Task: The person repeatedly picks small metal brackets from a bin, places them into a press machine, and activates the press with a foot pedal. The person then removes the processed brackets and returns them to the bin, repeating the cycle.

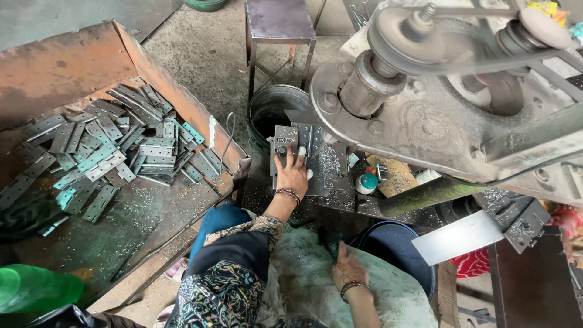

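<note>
- Left hand [292, 172] lies flat, fingers spread, pressing a hinge plate [302, 138] onto the press bed under the machine [437, 109]; best to keep fingertips clear of the punch.
- Right hand [347, 265] rests in the lap at 6 o'clock, curled; whether it grips anything, cannot tell.
- Hinge pile [115, 152] fills the rusty worktop [79, 67] at 9 o'clock.
- Bucket [273, 106] stands on the concrete floor at 12 o'clock.

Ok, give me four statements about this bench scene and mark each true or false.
1. The left hand presses on a metal plate at the machine. True.
2. The right hand rests on the hinge pile. False: it lies in the lap, on a pale cloth.
3. The hinges lie heaped in a rusty tray. True.
4. The bucket holds green bottles. False: its inside looks dark.
</note>
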The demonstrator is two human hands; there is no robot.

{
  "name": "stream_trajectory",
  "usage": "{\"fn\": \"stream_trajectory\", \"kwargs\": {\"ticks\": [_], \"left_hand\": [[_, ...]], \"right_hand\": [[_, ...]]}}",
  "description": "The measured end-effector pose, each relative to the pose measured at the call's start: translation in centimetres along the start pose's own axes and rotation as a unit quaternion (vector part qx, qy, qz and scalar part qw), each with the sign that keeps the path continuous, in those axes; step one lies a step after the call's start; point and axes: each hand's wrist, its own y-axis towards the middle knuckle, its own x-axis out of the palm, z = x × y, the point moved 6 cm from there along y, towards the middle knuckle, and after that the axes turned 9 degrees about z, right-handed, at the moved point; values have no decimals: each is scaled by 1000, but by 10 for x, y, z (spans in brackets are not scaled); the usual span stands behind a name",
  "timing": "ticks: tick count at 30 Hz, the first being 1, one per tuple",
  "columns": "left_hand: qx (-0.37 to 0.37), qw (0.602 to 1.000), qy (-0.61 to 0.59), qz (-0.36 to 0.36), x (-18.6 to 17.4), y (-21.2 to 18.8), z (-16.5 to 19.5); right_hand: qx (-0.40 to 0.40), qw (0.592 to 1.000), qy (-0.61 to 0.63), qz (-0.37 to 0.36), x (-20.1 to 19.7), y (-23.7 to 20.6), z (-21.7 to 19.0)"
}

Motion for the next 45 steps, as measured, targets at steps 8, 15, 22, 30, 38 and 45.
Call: {"fn": "stream_trajectory", "kwargs": {"ticks": [8, 15, 22, 30, 38, 45], "left_hand": [[5, 996, -24, 87, -31, -21, -9], [-108, 971, -145, 157, -86, -50, -91], [-273, 932, -149, 186, -44, -103, -261], [-358, 931, -56, 43, 34, -144, -313], [-379, 919, 86, 65, 22, -112, -356], [-409, 899, 103, 119, 22, -105, -402]], "right_hand": [[62, 997, 48, -8, 35, 2, -9], [-42, 997, -4, 60, -7, -14, 2], [-41, 993, -10, 110, -58, -12, 4], [-104, 990, 2, 91, -32, 31, 12], [-315, 868, 177, 341, -13, 62, 14], [-215, 921, 156, 286, 3, 102, 1]]}}
